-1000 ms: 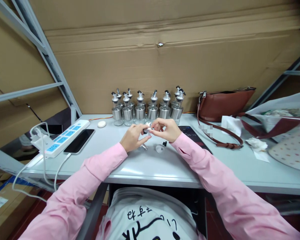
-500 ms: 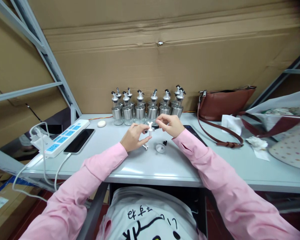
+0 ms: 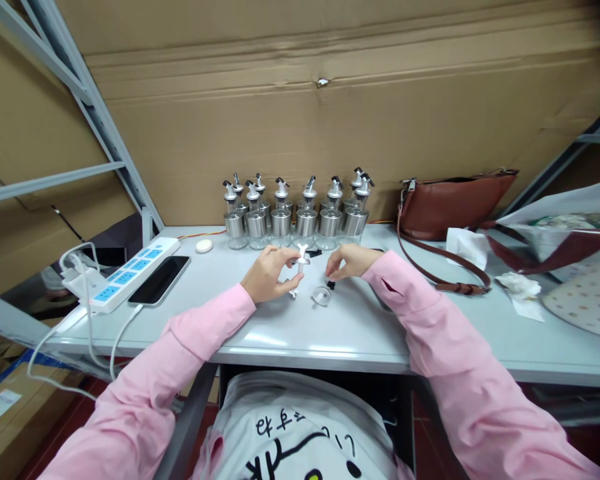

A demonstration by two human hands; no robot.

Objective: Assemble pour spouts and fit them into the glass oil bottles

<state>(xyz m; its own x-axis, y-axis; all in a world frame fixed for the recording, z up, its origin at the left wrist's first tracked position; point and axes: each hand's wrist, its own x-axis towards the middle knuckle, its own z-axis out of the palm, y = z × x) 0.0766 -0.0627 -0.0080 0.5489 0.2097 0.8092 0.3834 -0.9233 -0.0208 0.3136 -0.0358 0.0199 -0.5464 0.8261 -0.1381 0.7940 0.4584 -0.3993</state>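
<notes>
My left hand (image 3: 270, 273) pinches a white plastic pourer spout (image 3: 303, 259) with a wide flange, held upright above the table. A small black piece (image 3: 315, 253) shows just behind the spout; whether it is attached, I cannot tell. My right hand (image 3: 347, 262) reaches down with thumb and fingertips drawn together at small black parts (image 3: 331, 285), partly covered by the fingers. Beside them lies a round, shiny ring-like disc (image 3: 321, 296). Under my left fingers rests a small whitish piece (image 3: 293, 293), partly hidden.
Several glass and steel bottles (image 3: 281, 222) with pourer tops line the back. Left are a power strip (image 3: 130, 277), a phone (image 3: 160, 281) and a white round object (image 3: 203, 246). At right lie a brown handbag (image 3: 455, 207), tissues (image 3: 519, 287) and a bag (image 3: 580, 287). A dark flat object sits behind my right wrist.
My right hand has moved away from the spout and down to the small black parts on the table. My left hand keeps hold of the spout in nearly the same place.
</notes>
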